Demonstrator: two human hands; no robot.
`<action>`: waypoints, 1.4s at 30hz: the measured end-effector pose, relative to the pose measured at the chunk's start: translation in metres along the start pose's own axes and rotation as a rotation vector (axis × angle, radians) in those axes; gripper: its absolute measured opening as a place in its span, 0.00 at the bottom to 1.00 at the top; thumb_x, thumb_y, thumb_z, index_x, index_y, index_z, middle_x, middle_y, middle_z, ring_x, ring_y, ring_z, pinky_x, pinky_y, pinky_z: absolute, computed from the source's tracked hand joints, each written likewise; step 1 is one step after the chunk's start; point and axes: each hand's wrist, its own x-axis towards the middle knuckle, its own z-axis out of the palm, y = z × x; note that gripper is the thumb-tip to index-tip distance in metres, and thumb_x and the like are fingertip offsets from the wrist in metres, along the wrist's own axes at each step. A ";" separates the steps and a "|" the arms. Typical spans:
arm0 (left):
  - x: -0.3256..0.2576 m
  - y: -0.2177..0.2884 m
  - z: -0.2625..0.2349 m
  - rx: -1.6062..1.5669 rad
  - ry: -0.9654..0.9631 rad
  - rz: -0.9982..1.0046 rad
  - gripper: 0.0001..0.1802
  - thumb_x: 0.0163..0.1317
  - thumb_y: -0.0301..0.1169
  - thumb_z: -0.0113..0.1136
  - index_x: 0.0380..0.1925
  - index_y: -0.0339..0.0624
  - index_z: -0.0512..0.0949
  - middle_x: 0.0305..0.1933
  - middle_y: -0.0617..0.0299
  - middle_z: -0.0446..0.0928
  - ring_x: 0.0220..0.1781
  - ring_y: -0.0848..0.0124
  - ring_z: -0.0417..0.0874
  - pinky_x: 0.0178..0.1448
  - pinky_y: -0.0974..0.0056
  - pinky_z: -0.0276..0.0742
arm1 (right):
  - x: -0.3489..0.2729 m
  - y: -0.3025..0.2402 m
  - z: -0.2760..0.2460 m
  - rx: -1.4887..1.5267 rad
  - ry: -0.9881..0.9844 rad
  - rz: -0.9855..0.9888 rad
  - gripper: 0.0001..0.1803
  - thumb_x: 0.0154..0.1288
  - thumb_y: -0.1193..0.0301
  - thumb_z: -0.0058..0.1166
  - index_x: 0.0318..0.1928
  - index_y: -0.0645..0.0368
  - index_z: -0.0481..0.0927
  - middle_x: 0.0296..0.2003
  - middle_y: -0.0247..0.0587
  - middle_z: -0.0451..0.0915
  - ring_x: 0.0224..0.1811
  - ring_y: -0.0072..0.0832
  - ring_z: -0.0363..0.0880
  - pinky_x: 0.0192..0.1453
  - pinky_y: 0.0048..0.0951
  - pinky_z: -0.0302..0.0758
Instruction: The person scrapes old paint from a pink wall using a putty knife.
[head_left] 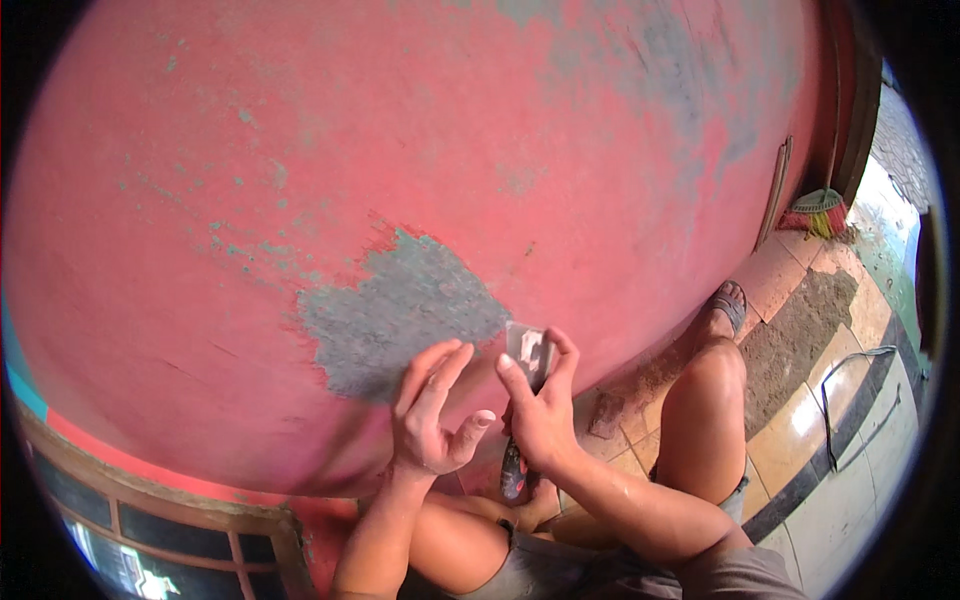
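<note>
A flat scraper with a thin metal blade and black handle [514, 472] sits at the lower right edge of the ragged grey bare patch [405, 310] in the pink painted wall [250, 140]; whether the blade touches is unclear. It should be light and stiff, best gripped by the handle (the blade edge may nick skin). The right hand [545, 425] grasps it, thumb and forefinger up beside the blade. The left hand [432, 415], fingers loosely spread and holding nothing, is at the patch's lower edge.

Right of the patch, the bent bare right leg [705, 420] crowds the wall. Beyond it lie brown loose dirt [805, 335] and a thin black cord [825, 410]; farther up, a red-and-yellow-bristled broom [818, 213].
</note>
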 end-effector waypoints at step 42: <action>0.022 0.005 0.072 -0.073 -0.222 -0.546 0.19 0.71 0.37 0.48 0.26 0.36 0.79 0.22 0.40 0.76 0.28 0.40 0.79 0.29 0.44 0.73 | 0.041 0.044 0.001 0.415 0.174 0.070 0.15 0.72 0.60 0.53 0.41 0.61 0.76 0.33 0.30 0.78 0.34 0.15 0.72 0.38 0.22 0.73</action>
